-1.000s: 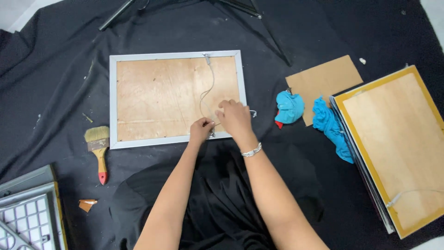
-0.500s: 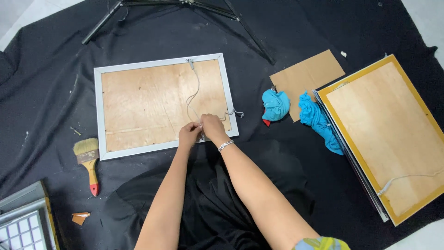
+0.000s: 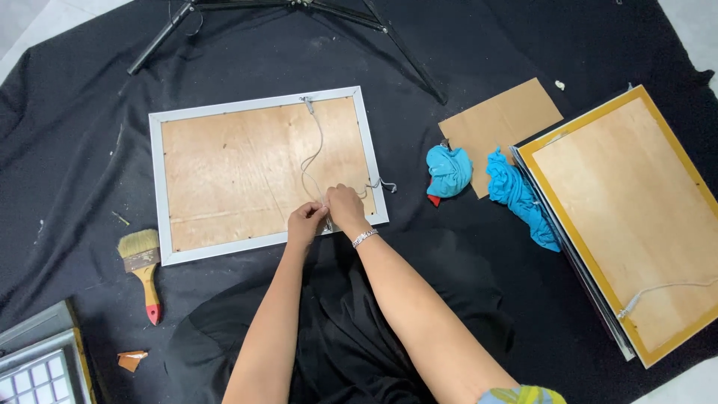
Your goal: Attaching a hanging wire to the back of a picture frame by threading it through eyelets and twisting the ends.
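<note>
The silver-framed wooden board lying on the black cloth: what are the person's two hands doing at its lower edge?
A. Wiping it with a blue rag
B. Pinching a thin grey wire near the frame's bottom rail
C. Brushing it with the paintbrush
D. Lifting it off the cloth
B: the left hand and right hand meet on the thin grey wire that runs down the silver-framed wooden board, while the paintbrush and blue rag lie untouched.

Paintbrush, blue cloths, cardboard sheet, gold-edged frame.
</note>
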